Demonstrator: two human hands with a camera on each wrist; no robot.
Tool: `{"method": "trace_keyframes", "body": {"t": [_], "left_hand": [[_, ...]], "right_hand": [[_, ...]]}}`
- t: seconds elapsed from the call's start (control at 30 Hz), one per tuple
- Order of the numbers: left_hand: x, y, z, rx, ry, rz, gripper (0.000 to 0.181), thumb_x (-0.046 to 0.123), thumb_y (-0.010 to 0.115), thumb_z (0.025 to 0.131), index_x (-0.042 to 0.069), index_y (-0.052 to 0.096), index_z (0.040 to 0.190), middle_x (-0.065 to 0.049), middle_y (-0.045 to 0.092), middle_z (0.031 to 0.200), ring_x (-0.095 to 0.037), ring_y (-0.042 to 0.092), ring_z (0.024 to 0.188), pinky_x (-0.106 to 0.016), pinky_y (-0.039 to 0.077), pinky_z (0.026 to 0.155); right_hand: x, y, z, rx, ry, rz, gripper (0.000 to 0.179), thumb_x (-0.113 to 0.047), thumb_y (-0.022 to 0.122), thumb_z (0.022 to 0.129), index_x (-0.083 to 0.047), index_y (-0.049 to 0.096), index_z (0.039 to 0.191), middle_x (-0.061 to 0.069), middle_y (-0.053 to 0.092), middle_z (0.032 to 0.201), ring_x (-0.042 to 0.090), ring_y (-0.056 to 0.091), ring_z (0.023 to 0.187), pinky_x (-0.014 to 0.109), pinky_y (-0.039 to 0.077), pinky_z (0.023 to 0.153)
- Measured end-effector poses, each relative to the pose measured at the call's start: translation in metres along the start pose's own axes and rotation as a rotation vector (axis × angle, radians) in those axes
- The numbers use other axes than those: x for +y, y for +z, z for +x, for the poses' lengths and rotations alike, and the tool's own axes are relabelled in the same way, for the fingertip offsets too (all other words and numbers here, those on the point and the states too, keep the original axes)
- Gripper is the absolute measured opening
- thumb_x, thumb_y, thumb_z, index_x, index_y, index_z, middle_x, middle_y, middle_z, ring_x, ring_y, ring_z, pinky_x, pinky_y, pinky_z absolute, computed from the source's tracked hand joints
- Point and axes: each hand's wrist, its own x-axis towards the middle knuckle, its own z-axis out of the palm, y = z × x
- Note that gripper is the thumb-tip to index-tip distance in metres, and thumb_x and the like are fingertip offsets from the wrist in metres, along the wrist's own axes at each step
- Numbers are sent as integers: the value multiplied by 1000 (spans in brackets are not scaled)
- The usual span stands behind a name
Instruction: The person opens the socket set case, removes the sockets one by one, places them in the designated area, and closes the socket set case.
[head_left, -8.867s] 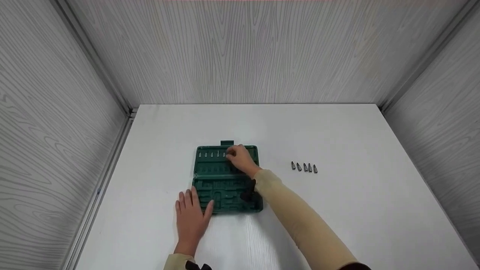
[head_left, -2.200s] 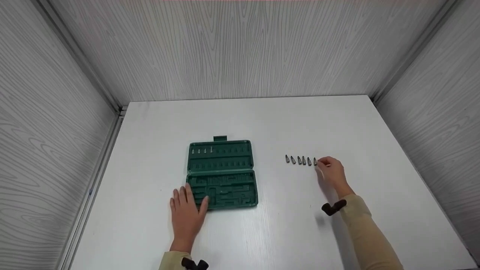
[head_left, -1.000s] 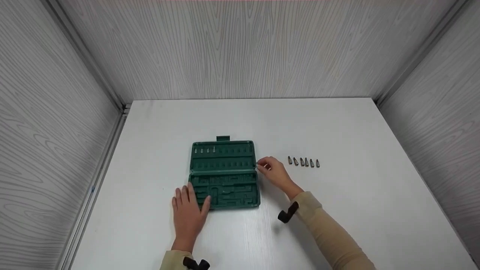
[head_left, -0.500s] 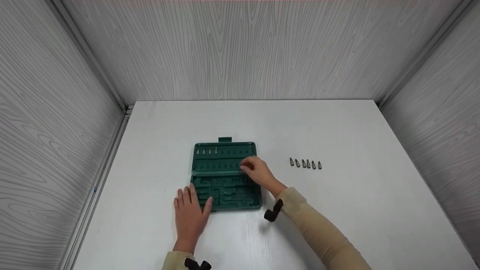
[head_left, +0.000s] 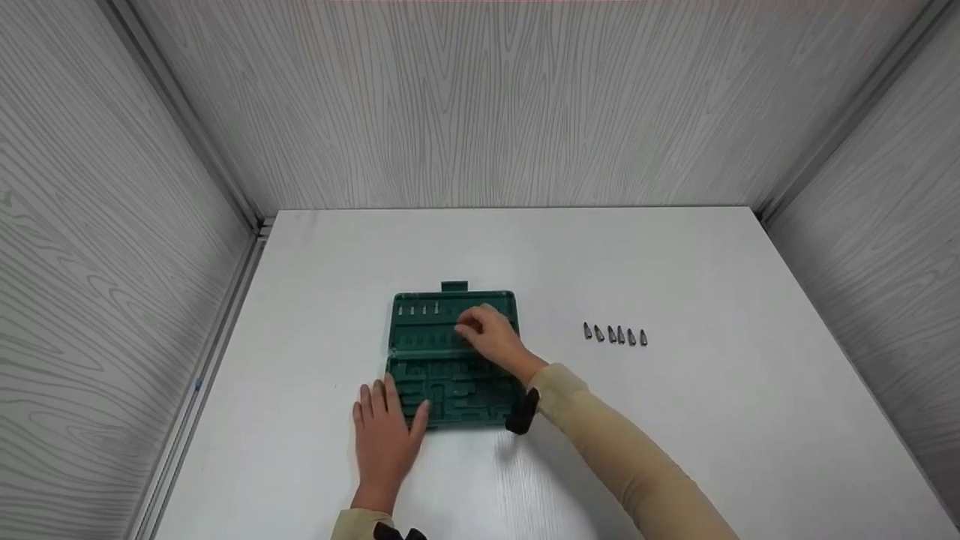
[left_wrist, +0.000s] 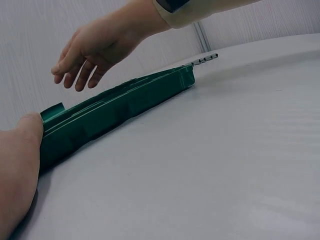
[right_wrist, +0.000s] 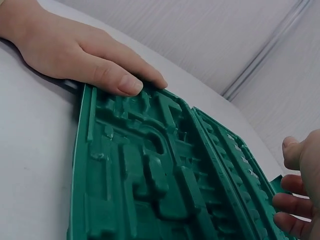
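A green plastic tool case point(head_left: 457, 420) lies unfolded on the white table, its moulded slots facing up. Several small silver bits point(head_left: 424, 310) stand in the top row of its far half, at the left end. My left hand point(head_left: 386, 442) rests with straight fingers on the near left corner of the case; its thumb lies over the front edge. Above the far half hovers my right hand point(head_left: 491, 334), to the right of those bits. In the left wrist view that right hand point(left_wrist: 102, 47) has loosely bent fingers with nothing between them.
To the right of the case, several dark metal bits point(head_left: 615, 334) lie side by side in a row on the table point(head_left: 712, 420). A latch tab point(head_left: 454, 286) sticks out from the far edge of the case. Grey wood-grain panels point(head_left: 480, 105) enclose the table.
My right hand has left the bit row on the table and moved left over the case. Since the oldest frame, that row has gained one bit. My left hand stays put.
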Motion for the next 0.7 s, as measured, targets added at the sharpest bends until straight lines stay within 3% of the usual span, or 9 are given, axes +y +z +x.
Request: {"method": "trace_keyframes", "body": {"t": [0.4, 0.7], "left_hand": [[2, 0, -1, -36, -27, 4, 89, 67, 32, 89, 0, 22, 146, -25, 31, 144, -40, 16, 136, -52, 10, 108], [1, 3, -2, -1, -4, -9, 85, 63, 38, 90, 0, 23, 146, -25, 32, 143, -40, 16, 136, -53, 11, 108]], "right_hand": [[-5, 14, 33, -52, 47, -27, 23, -24, 57, 94, -9, 63, 111, 3, 55, 104, 14, 55, 91, 30, 47, 79], [-1, 20, 56, -56, 92, -116, 22, -17, 57, 94, -6, 63, 113, 7, 56, 104, 17, 53, 92, 32, 46, 80]]}}
